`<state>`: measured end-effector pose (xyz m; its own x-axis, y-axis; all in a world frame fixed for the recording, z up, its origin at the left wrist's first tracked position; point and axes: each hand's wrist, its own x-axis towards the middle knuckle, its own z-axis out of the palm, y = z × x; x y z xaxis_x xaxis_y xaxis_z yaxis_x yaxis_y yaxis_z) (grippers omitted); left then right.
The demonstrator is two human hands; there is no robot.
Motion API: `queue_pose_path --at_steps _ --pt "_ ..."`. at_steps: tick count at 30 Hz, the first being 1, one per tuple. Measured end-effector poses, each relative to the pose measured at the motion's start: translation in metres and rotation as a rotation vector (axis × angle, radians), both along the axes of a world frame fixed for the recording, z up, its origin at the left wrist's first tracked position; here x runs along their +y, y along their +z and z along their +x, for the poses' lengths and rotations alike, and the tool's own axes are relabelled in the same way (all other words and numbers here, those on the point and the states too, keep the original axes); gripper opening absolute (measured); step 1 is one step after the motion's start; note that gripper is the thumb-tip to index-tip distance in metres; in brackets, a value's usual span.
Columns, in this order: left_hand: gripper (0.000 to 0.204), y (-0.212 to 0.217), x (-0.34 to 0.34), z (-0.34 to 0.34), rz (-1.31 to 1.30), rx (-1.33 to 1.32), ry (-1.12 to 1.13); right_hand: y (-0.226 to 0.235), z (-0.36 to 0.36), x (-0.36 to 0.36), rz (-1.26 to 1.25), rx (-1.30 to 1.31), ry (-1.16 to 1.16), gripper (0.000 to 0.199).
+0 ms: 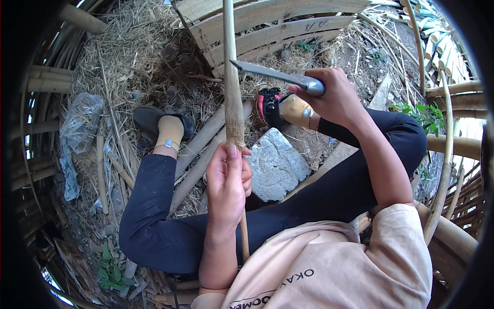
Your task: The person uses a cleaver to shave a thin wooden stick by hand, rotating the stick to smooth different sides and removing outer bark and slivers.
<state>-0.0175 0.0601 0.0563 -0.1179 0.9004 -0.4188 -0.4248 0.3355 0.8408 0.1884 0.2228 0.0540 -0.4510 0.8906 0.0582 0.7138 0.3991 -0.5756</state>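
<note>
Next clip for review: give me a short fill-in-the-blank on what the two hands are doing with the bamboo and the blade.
1. The left hand grips a thin bamboo stick that stands nearly ____.
2. The right hand holds a knife whose blade tip meets the ____.
3. Between the person's feet lies a grey ____.
4. The person's trousers are ____ in colour.

Missing words: upright; stick; stone; dark

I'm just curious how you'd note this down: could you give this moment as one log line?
left hand: grips bamboo pole, upright | right hand: grips knife, blade against pole | grey stone below
</note>
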Motion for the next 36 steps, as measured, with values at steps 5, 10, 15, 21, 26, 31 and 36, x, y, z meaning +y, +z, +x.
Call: queue_pose_path --at_steps 5,10,15,21,26,31,36 --pt "0.031 0.001 0.0 -0.004 0.0 -0.01 0.009 0.006 0.016 0.005 -0.442 0.088 0.091 0.038" --pt "0.031 0.002 0.002 -0.005 0.008 -0.008 0.029 -0.005 0.011 -0.004 -0.87 0.667 -0.009 0.036" --pt "0.031 0.002 0.002 -0.007 0.009 0.005 0.022 0.004 0.004 -0.006 -1.106 0.762 -0.183 0.033" --pt "0.031 0.003 0.005 -0.009 -0.022 0.079 -0.043 -0.004 0.005 -0.005 -1.194 0.821 -0.147 0.028" --pt "0.034 -0.007 0.01 -0.006 0.044 0.129 0.021 -0.01 0.005 -0.007 -1.155 0.906 -0.145 0.023" --pt "0.036 -0.017 0.016 -0.008 0.089 0.061 -0.015 -0.009 -0.006 -0.009 -1.122 0.962 -0.391 0.026" --pt "0.032 -0.02 0.024 -0.005 0.075 -0.011 -0.01 -0.007 -0.006 -0.011 -1.187 1.025 -0.373 0.028"
